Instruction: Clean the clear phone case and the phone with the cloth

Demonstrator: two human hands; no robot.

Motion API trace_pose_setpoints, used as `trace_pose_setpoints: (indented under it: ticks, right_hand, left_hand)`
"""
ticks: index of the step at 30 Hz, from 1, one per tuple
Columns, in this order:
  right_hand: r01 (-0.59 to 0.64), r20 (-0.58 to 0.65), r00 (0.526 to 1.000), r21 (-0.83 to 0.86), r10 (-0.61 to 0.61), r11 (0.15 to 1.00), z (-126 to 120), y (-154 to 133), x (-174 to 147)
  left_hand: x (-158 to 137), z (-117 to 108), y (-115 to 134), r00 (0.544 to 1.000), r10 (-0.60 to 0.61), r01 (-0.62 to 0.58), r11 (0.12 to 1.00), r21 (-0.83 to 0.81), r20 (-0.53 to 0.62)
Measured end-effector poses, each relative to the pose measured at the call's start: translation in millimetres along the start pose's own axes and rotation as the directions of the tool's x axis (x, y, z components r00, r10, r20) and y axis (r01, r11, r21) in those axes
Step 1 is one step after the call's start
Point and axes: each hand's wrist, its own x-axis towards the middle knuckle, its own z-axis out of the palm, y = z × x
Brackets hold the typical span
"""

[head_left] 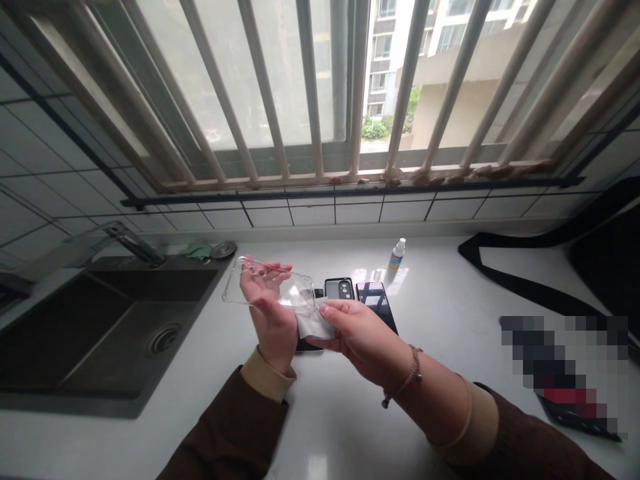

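A clear phone case [295,291] is held up above the counter by my left hand [270,303], whose fingers reach behind and along it. My right hand [357,327] pinches a pale grey cloth [316,324] at the case's right end, the cloth hanging down between both hands. Beneath and behind the hands lie a black phone case [340,288] with a camera cutout and a dark phone [376,301]. Another dark flat object [310,346] shows partly below the cloth, mostly covered by my hands.
On the left is a dark sink [120,333] with a faucet [134,245]; a green cloth [196,251] and a metal strainer [223,250] rest behind it. A white spray bottle [397,256] stands at the back. To the right lies a black strap [515,280]. A barred window is ahead.
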Motion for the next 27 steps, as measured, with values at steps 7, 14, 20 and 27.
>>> trace_pose_setpoints:
  ticks: [7,14,20,27]
  right_hand:
    - [0.002,-0.06,0.998,-0.179,-0.013,0.984,-4.6,-12.9,-1.6]
    - [0.262,-0.191,0.864,-0.619,-0.466,0.74,-24.0,-30.9,2.1]
    - [0.125,-0.067,0.64,-0.974,-0.766,0.19,-41.6,-49.4,3.6]
    - [0.098,0.035,0.807,-0.992,-0.59,0.075,-41.6,-47.0,9.1]
  left_hand:
    - [2.0,-8.2,-4.6,0.998,0.041,-0.044,0.997,0.059,0.039]
    - [13.7,-4.7,-10.7,0.855,-0.505,0.518,0.843,-0.142,0.121]
    - [7.1,0.3,3.3,0.265,-0.704,0.952,0.3,-0.062,0.659]
    - [-3.4,0.0,-5.6,0.123,-0.642,0.959,0.273,0.076,0.756]
